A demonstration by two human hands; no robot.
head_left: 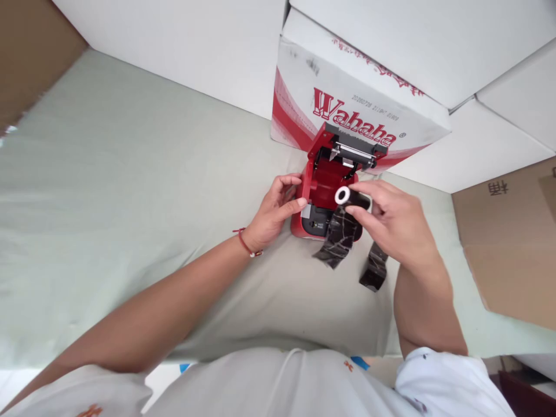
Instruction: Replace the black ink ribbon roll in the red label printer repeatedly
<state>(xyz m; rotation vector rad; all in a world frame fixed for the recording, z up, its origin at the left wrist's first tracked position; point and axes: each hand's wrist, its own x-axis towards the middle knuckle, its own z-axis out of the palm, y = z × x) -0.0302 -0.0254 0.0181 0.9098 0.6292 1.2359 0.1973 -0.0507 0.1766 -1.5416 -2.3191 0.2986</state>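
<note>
A red label printer (pixel 306 188) stands on the cloth with its lid (pixel 356 145) raised. The hollow inside shows red, with a black front panel. My left hand (pixel 280 211) grips the printer's left wall, thumb on the rim and fingers along the outer side. My right hand (pixel 391 217) pinches a small roll of black labels (pixel 358 198) with a white core, held over the printer's right side. From the roll a loose black strip (pixel 341 237) hangs across the printer's front edge. Another folded black strip (pixel 373 272) lies below my right hand; its upper end is hidden.
A white and red printed carton (pixel 295 75) stands right behind the raised lid. White boxes (pixel 186 46) line the back, and a brown cardboard box (pixel 512 243) is at the right. Pale green cloth (pixel 108 174) covers the table.
</note>
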